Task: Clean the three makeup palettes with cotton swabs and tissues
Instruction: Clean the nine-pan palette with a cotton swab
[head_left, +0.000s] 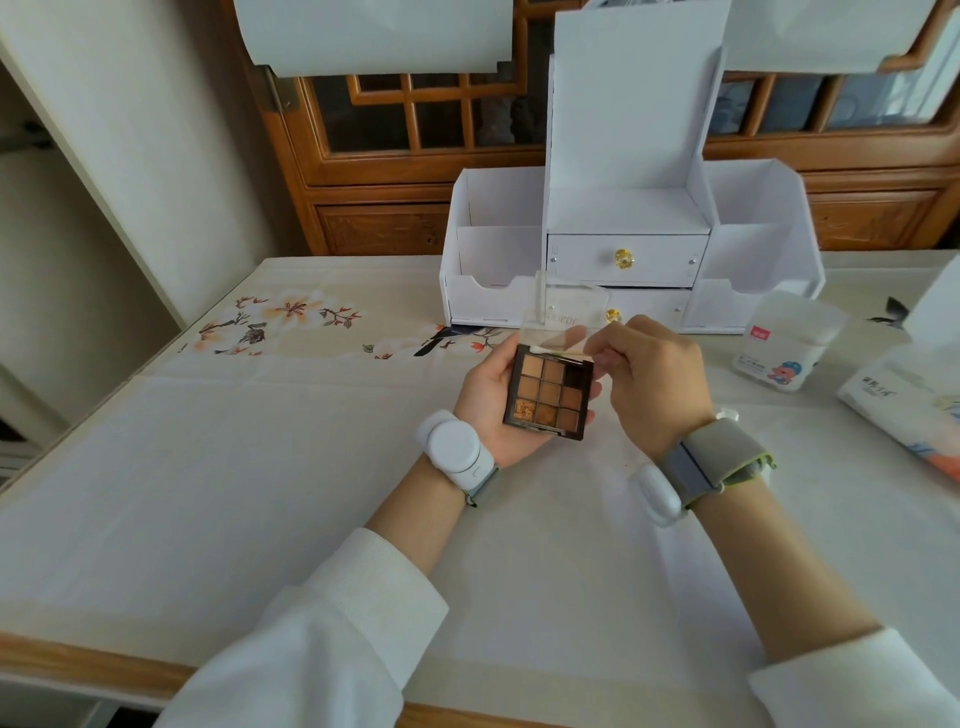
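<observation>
I see the cloth-covered table (260, 467), a white organizer (623, 208) at its back edge, and a tissue pack (893, 400) and swab tub (789, 343) at far right. Left hand (493, 405) cups the open nine-pan palette (550, 395) mid-table, fingers curled round its edges, clear lid raised. Right hand (660, 379) pinches a cotton swab (556, 354), tip on the palette's top edge.

One wide-angle view looked from the person's head forward and down across the table (260, 467), close above the left hand (491, 410) and right hand (660, 384) at mid-frame; the white organizer (623, 130) and wooden cabinet (384, 223) stood far.
</observation>
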